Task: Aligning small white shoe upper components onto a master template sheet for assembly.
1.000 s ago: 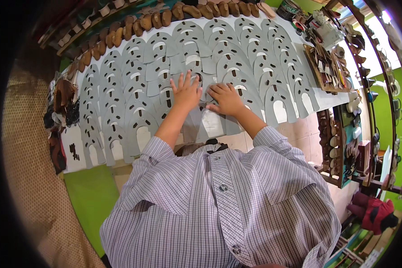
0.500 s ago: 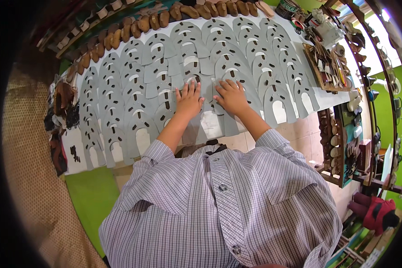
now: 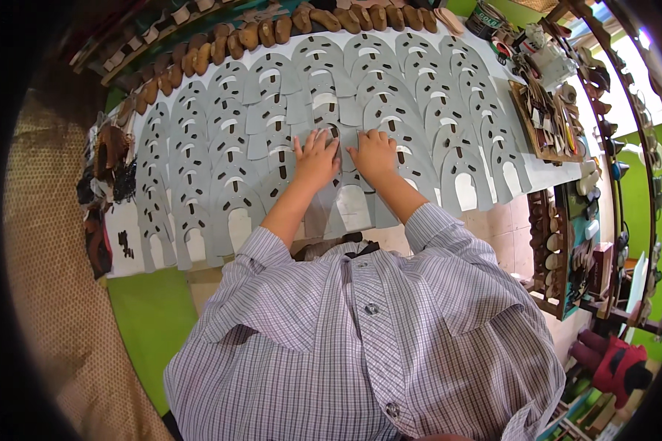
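Overlapping rows of grey U-shaped shoe upper pieces (image 3: 237,192) cover the white tabletop, each bearing small dark strips. My left hand (image 3: 318,158) lies flat on a grey piece in the near middle column, fingers extended. Beside it, my right hand (image 3: 375,156) rests palm down on the same column's right side, with the thumb pointing toward the left hand. Both hands press on the pieces without gripping. My palms and fingers cover part of the grey material under them. A bare patch of the white table (image 3: 354,209) shows between my forearms.
Brown shoe lasts (image 3: 250,35) line the table's far edge. At the right stand a wooden tool tray (image 3: 543,121), a dark can (image 3: 485,18) and racks of shoes (image 3: 552,246). Dark scraps (image 3: 112,147) lie at the left edge. Another person (image 3: 616,367) is at the lower right.
My right hand has shifted slightly left, bringing the two hands closer together. The whole view has moved a little. The grey pieces look the same.
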